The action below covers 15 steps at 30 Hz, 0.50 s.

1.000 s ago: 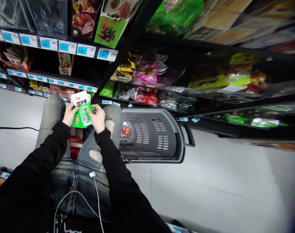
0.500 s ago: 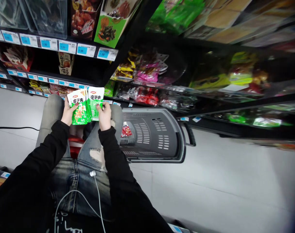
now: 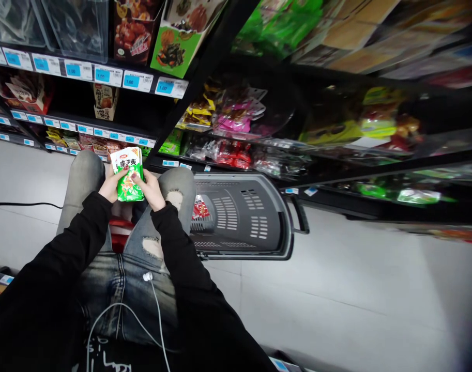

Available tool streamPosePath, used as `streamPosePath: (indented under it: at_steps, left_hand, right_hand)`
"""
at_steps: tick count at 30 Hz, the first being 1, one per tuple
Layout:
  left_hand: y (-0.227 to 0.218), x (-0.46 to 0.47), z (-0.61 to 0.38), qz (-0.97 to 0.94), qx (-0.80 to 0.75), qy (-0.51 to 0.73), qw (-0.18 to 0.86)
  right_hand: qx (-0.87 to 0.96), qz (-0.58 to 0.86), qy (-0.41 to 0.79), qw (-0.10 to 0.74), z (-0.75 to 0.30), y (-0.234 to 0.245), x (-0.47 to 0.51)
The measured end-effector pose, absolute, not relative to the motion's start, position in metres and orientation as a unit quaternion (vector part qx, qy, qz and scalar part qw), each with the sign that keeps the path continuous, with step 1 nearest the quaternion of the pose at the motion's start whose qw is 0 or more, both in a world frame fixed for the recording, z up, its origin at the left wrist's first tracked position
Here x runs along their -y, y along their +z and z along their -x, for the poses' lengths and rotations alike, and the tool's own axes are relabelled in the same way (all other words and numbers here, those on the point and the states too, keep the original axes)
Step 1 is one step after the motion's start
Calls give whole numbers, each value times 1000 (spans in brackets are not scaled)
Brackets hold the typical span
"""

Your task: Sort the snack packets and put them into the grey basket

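A small stack of green and white snack packets is held upright between my knees, printed fronts facing me. My left hand grips the stack from its left side, thumb across the front. On the right side my right hand is closed on the same stack, its thumb also pressed to the front. The packets overlap closely, with the rear ones mostly hidden.
A grey shopping basket stands on the floor right of my knees, a red packet inside it. Ahead are black shelves with price tags, snack boxes and bagged snacks. A white earphone cable hangs over my lap.
The packets, earlier fanned into two groups, are now together in one stack. My right hand has moved left and slightly down, close to my left hand.
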<state>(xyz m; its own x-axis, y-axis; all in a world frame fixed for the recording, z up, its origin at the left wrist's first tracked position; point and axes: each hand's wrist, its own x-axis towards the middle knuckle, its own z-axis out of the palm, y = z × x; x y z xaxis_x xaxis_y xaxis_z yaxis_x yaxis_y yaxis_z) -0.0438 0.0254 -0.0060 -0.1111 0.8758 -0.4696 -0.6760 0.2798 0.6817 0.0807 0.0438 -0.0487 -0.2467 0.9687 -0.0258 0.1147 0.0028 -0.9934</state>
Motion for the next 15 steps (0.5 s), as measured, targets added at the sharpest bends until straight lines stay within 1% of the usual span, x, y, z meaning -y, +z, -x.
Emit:
streamPosePath:
  at_steps: [4,11,13,15]
  left_hand:
    - [-5,-24,44,-99,-472,528,699]
    - [-2,-24,48,-48,-386,502,772]
    - [-2,-24,48,-46,-375,501,779]
    - [-2,-25,48,-45,-375,505,776]
  right_hand:
    - [571,464,550,395,-80,-45,-42]
    - [563,468,548,405,-79,-33,-40]
    - [576,496,518,393,-81,-27,-40]
    - [600,531,455,388,-83,-23,-40]
